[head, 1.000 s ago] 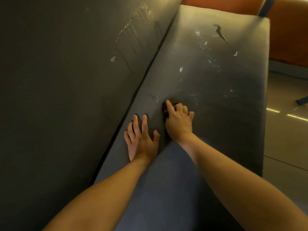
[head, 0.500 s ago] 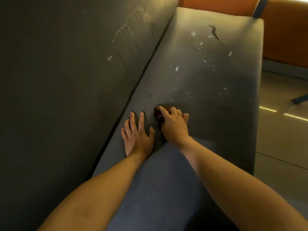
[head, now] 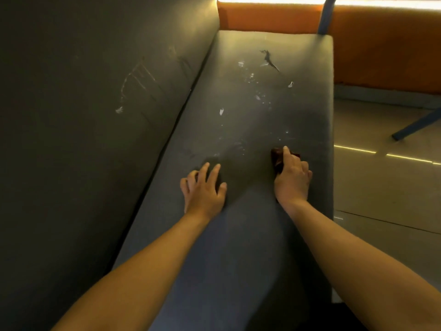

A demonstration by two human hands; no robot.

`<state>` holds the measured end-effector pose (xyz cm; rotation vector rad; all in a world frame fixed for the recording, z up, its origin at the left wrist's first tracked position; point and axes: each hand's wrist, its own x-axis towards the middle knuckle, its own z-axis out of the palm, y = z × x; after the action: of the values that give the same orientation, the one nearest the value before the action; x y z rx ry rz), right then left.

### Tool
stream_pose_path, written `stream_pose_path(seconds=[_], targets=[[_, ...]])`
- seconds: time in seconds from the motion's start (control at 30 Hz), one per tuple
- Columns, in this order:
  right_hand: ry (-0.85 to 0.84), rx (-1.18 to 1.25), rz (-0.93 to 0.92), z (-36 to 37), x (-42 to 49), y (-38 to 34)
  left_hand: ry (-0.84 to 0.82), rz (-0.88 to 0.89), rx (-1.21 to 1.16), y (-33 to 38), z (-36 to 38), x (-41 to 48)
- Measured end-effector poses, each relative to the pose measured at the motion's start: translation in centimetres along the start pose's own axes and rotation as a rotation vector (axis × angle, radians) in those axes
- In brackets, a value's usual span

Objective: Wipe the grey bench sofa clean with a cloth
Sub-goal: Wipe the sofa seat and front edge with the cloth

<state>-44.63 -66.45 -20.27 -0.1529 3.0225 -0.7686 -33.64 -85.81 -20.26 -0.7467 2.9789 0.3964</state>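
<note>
Looking down: my right hand is bunched round a dark reddish cloth, pressing it to the seat of the grey bench sofa near the outer edge. My left hand rests on the seat with fingers spread, holding nothing, well apart from the right. Pale flecks and a dark smear lie ahead. So small a wad could push crumbs onto the floor or spread that smear wider, and I might miss the backrest streaks.

Left hand flat, right hand curled
</note>
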Motion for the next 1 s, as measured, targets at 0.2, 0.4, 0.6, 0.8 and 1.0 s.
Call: stream_pose_path(seconds=[0.2,0.4,0.6,0.8,1.0], targets=[[-0.032,0.320,0.037,3.6,0.4,-4.4,-0.007,-0.077,-0.045,1.5,2.6,0.2],[-0.275,0.095,-0.497,4.9,0.1,-8.0,0.021,-0.101,-0.093,1.3,3.3,0.2],[-0.089,-0.103,-0.184,2.8,3.8,-2.9,0.050,-0.087,-0.078,1.3,3.4,0.3],[-0.104,-0.045,-0.033,3.5,5.2,-4.6,0.063,-0.093,-0.095,1.3,3.8,0.3],[-0.346,0.069,-0.431,5.4,1.5,-10.2,0.058,-0.086,-0.089,1.1,3.8,0.3]])
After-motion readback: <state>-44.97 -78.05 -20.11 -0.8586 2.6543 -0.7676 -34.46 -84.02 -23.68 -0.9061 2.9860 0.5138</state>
